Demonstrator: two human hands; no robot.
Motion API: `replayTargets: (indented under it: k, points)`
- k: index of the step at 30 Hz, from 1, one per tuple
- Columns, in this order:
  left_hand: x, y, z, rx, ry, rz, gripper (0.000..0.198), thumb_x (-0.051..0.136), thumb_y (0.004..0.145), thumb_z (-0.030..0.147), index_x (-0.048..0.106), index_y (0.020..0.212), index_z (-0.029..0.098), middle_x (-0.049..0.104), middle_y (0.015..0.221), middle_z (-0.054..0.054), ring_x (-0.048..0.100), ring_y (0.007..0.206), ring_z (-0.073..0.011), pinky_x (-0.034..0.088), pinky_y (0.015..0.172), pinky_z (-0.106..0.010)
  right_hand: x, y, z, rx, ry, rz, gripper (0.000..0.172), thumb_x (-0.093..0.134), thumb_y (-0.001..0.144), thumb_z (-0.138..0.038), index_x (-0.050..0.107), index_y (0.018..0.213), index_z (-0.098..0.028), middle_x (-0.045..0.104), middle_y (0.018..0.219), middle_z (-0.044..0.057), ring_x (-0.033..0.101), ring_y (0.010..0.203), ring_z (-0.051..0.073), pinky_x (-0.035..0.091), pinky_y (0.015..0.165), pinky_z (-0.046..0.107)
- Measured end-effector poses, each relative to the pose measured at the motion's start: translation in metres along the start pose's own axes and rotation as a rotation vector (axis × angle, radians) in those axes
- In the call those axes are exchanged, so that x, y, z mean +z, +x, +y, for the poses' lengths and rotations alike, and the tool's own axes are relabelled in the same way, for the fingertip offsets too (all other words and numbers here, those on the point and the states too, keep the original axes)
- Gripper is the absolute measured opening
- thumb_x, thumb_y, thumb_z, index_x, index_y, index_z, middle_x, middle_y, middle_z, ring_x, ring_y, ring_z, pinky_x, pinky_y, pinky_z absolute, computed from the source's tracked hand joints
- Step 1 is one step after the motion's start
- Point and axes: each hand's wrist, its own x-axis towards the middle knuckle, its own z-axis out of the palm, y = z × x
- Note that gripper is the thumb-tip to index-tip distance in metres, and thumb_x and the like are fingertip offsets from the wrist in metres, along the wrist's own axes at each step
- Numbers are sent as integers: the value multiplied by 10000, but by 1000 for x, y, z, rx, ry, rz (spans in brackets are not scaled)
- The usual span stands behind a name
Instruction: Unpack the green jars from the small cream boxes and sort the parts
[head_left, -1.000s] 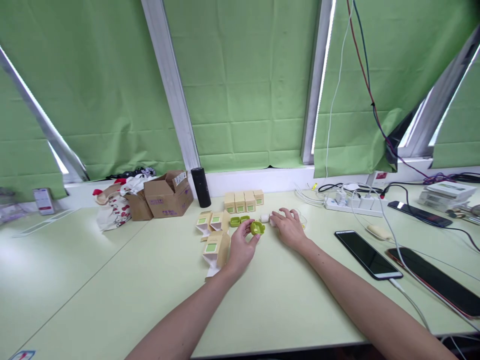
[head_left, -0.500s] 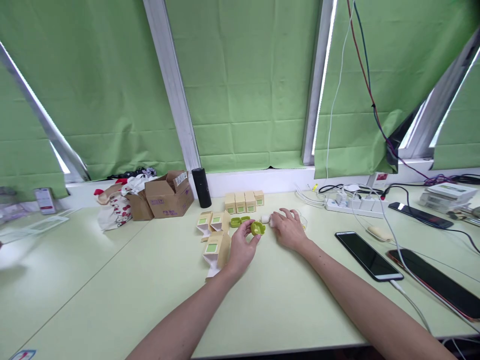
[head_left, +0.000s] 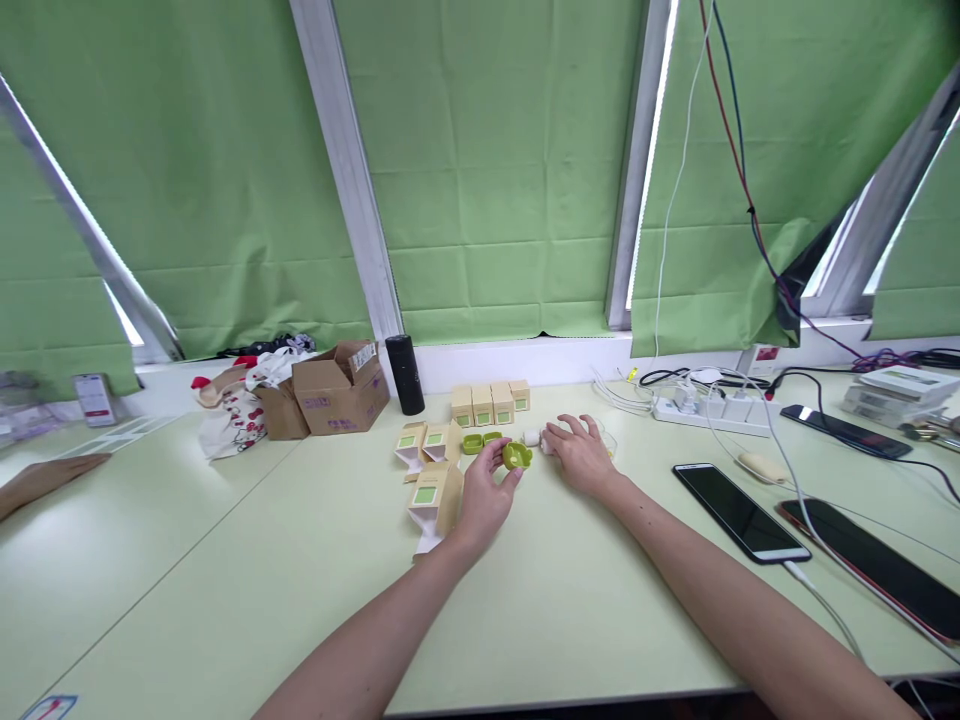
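Looking about midway to me, judging only by how stuff is laid out. Three small cartons [head_left: 437, 485] sit near the left hand [head_left: 484, 500] with their white flaps sticking out, so I'd call those opened. Four more boxes [head_left: 482, 405] stand in a row further back and look closed, so I'd count those as untouched. Between the two groups there's a pair of green pieces [head_left: 472, 444] on the surface [head_left: 592, 600], too small to tell what's inside.

Now the hands: they're apart from each other. The left one has thumb and fingers pinched on a green case [head_left: 517, 457], hollow side showing, held out over the surface just in front of the green pair. The right hand [head_left: 579, 455] is palm down with fingers a bit spread, right by a little white item [head_left: 531, 438]. Can't tell if it's gripping anything, since the fingers hide whatever's under them.
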Motion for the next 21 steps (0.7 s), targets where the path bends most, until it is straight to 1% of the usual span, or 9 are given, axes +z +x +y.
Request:
replayTargets:
  k: [6, 9, 12, 14, 16, 18, 20, 21]
  points:
    - [0, -1, 3, -3, -7, -7, 451, 773, 806, 161, 651, 1239, 189, 709, 1255, -126, 670, 1189, -255, 492, 1109, -453, 2, -1, 2, -9, 3, -4, 593, 528, 800, -30, 608, 1354, -225, 607, 1479, 113, 371, 1468, 330, 144, 1201, 565]
    - [1, -1, 2, -12, -17, 2, 456, 775, 796, 155, 649, 1233, 190, 705, 1259, -128, 669, 1190, -258, 493, 1107, -456, 3, -2, 2, -12, 12, 13, 589, 559, 803, -69, 591, 1374, -206, 586, 1500, 133, 356, 1480, 343, 141, 1206, 570]
    - [1, 0, 1, -12, -26, 2, 453, 770, 790, 151, 647, 1224, 190, 702, 1257, -127, 666, 1194, -255, 485, 1116, -458, 2, -3, 3, -16, 49, 76, 588, 582, 810, -99, 575, 1393, -174, 582, 1506, 150, 375, 1465, 362, 157, 1200, 573]
    - [1, 0, 1, -6, -53, -4, 453, 779, 784, 165, 644, 1216, 191, 700, 1251, -126, 663, 1200, -253, 482, 1120, -455, -2, -4, 4, -15, 96, 163, 563, 577, 819, -91, 586, 1377, -170, 616, 1472, 147, 402, 1445, 362, 181, 1189, 573]
    - [0, 1, 1, 2, -93, -4, 457, 796, 776, 186, 636, 1204, 192, 696, 1249, -127, 661, 1205, -253, 483, 1119, -450, -10, -4, 4, 4, 168, 289, 470, 555, 843, -78, 633, 1293, -188, 696, 1356, 132, 462, 1394, 349, 233, 1159, 573]
    - [0, 1, 2, 18, -128, -3, 458, 807, 776, 209, 620, 1195, 193, 688, 1258, -130, 657, 1214, -251, 484, 1118, -443, -19, -3, -2, 53, 273, 416, 317, 533, 879, -85, 680, 1130, -212, 765, 1144, 107, 561, 1263, 331, 321, 1095, 563]
    - [0, 1, 3, 42, -152, -6, 454, 804, 792, 231, 600, 1196, 194, 682, 1264, -132, 654, 1220, -246, 485, 1118, -434, -27, -2, -14, 112, 418, 487, 188, 535, 904, -118, 678, 967, -224, 756, 975, 85, 631, 1067, 303, 426, 985, 523]
    - [-1, 1, 4, 52, -164, -10, 454, 802, 803, 243, 588, 1200, 195, 680, 1264, -132, 654, 1222, -244, 485, 1118, -431, -30, -3, -22, 137, 512, 499, 167, 540, 902, -126, 666, 941, -229, 743, 960, 78, 640, 997, 285, 469, 925, 492]
